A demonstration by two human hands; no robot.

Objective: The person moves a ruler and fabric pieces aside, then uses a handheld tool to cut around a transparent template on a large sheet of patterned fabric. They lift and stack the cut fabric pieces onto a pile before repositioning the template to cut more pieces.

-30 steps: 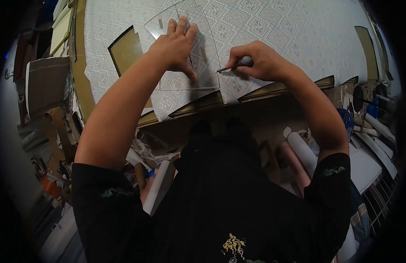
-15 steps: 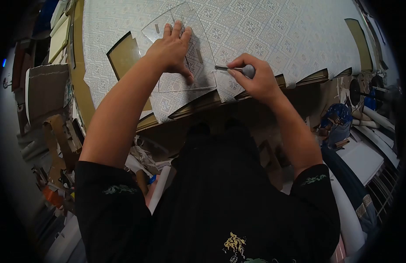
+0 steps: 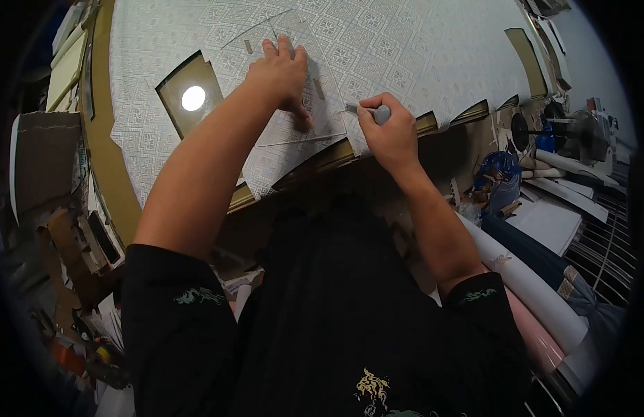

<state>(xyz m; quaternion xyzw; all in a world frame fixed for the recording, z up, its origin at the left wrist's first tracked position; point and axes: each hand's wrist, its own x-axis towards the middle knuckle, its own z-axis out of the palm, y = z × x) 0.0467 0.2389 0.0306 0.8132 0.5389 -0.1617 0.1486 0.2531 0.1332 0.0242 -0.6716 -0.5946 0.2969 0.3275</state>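
Observation:
My left hand (image 3: 280,76) lies with fingers spread on a clear, flat template (image 3: 329,125), pressing it against pale patterned fabric (image 3: 377,52). Two small brownish strips show on the template. Beside its right edge, my right hand (image 3: 391,132) is closed around a slim tool with a rounded grey handle (image 3: 382,115). The tool's thin tip points left and meets the template's edge; whether it is a blade or a point I cannot make out.
Left of my forearm, a cut-out (image 3: 179,115) in the fabric bares the olive-brown tabletop, with a bright reflection. Jagged notches run along the fabric's near edge. A fan (image 3: 586,135), rolled material (image 3: 523,281) and a wire rack (image 3: 610,243) stand right; cardboard (image 3: 47,163) stands left.
The camera view has turned, shifting the table leftward in it. My right hand has tilted the tool, which now looks shorter. The left hand stays on the template.

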